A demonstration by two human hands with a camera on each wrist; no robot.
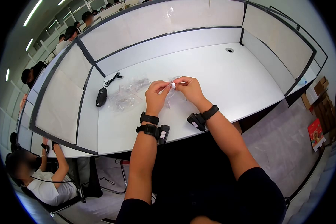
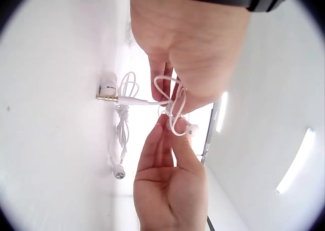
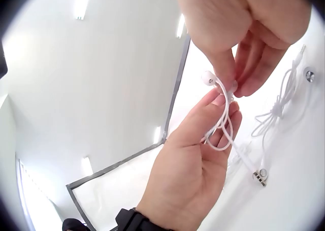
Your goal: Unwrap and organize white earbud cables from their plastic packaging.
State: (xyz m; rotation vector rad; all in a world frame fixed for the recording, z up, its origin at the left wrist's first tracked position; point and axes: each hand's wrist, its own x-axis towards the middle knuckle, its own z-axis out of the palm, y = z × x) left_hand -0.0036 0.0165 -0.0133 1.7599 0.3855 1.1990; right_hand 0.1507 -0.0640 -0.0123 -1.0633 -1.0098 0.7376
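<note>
Close over the white desk point(image 1: 209, 71), my left hand point(image 1: 155, 98) and right hand point(image 1: 192, 91) meet fingertip to fingertip. Between them they pinch the looped cable of white earphones point(image 1: 173, 85). A white earbud point(image 2: 191, 130) hangs beside the fingers in the left wrist view, and a gold-tipped plug point(image 2: 107, 98) sticks out on the far side of the loops. The right wrist view shows the same plug point(image 3: 260, 178) low down. Fingertips hide the middle of the loops. Behind the hands lies a second bundle of white earphones point(image 3: 277, 109), its cable wound up.
Clear plastic bags point(image 1: 125, 98) lie left of the hands. Beyond them sit a black mouse point(image 1: 101, 97) and its coiled cable point(image 1: 114, 78). Partition walls point(image 1: 164, 18) enclose the desk at the back and sides. Another person point(image 1: 50, 183) sits at the lower left.
</note>
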